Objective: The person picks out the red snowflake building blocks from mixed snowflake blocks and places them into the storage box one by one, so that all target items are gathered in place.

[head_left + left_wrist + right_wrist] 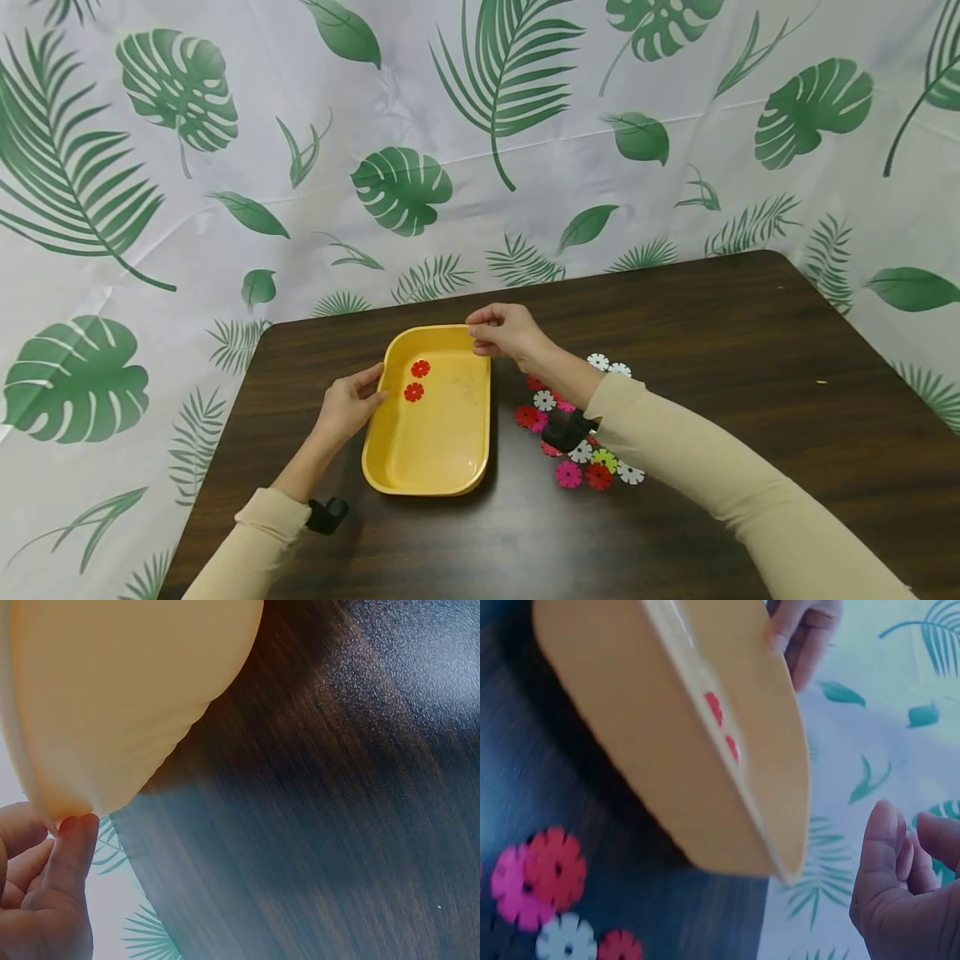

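Observation:
A yellow rectangular tray with rounded corners is over the dark table, two red notched discs lying inside it toward the left. My left hand pinches the left rim between thumb and fingers; the left wrist view shows the fingertips right at the tray's edge. By the far right corner is my right hand. The right wrist view shows this right hand apart from the tray, its fingers loosely bent and nothing between them.
Several notched discs in red, pink, white and green, such as a pink disc, are scattered right of the tray, partly hidden under my right forearm. The dark wooden table meets a leaf-patterned cloth at its back and sides.

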Tool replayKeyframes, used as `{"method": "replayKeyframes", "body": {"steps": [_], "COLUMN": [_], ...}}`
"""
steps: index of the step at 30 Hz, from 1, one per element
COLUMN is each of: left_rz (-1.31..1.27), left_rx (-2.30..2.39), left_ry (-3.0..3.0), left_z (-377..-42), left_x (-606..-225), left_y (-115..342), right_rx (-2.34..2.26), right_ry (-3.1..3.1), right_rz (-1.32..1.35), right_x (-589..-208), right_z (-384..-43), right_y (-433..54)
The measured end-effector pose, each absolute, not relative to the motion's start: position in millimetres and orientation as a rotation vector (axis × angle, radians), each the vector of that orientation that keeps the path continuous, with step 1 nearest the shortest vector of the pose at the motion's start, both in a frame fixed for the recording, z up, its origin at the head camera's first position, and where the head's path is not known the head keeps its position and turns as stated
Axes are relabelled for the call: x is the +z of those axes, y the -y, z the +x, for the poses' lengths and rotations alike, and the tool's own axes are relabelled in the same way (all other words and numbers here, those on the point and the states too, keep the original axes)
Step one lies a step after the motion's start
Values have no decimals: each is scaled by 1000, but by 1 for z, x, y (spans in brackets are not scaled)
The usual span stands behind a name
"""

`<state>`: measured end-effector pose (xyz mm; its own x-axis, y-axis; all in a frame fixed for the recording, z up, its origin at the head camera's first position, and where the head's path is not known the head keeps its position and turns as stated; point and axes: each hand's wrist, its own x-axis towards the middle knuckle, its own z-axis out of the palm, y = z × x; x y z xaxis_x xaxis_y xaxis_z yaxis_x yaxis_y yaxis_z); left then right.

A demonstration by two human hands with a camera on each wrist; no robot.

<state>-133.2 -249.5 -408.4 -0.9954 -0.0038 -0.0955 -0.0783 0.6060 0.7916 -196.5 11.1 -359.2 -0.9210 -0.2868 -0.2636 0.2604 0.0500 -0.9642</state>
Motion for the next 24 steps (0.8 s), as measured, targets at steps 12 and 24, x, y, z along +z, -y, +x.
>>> {"method": "replayKeyframes", "body": {"steps": [12,24], "left_rz": [-67,-81], "left_rx": [1329,1329], "left_ry": [-2738,-2738], "left_z": [-133,-133], "left_x": [-407,-407], "left_y": [250,249], "right_rx": [-1955,-1930], "right_ry": [-1970,-2013], "right_rz": [2,49], "right_x": [-373,-395], "right_z": [-180,-162], "right_y": [-86,-136]}}
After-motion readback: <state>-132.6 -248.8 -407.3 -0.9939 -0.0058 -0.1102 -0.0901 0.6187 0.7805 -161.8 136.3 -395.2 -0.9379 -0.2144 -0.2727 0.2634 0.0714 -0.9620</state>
